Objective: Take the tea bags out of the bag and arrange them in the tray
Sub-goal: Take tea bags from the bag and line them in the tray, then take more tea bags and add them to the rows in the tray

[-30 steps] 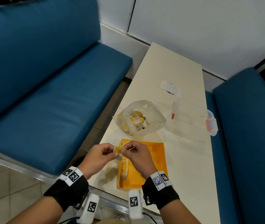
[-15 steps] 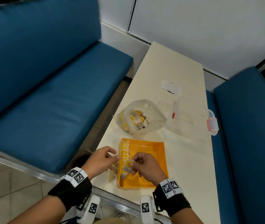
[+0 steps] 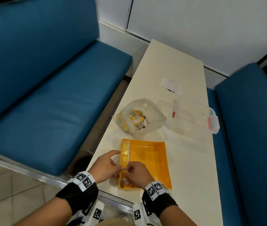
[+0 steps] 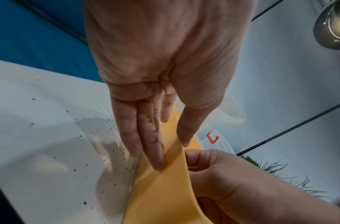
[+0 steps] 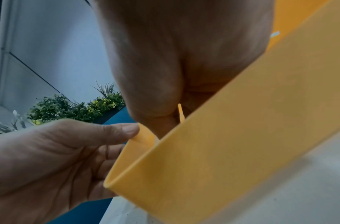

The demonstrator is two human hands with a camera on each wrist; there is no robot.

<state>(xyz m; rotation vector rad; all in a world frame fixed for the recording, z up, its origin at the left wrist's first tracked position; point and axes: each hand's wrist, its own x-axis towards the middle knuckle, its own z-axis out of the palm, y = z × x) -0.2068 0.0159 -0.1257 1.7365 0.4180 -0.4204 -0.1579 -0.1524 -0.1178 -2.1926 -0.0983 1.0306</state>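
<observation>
The tray (image 3: 152, 162) lies at the table's (image 3: 186, 160) near edge, its long axis running away from the person. A row of tea bags (image 3: 125, 154) stands along its left wall. The left hand (image 3: 105, 165), fingers straight, rests on that wall. The right hand (image 3: 137, 174), inside the near left corner, pinches a tea bag (image 3: 124, 171). The bag (image 3: 140, 118) sits just beyond the tray

The tray (image 3: 152, 162) is bright orange-yellow all over. The tea bags (image 3: 125, 154) lined up in it are yellow and white. The bag (image 3: 155, 116) is clear and cloudy white, with more yellow and white bits inside. The table (image 3: 170, 66) is cream, with tiny dark specks. The benches (image 3: 48, 88) are deep blue. The clear box (image 3: 194, 115) has pinky-red clips. Both wrist bands (image 3: 79, 191) are black, with white tags that have black square patterns.
</observation>
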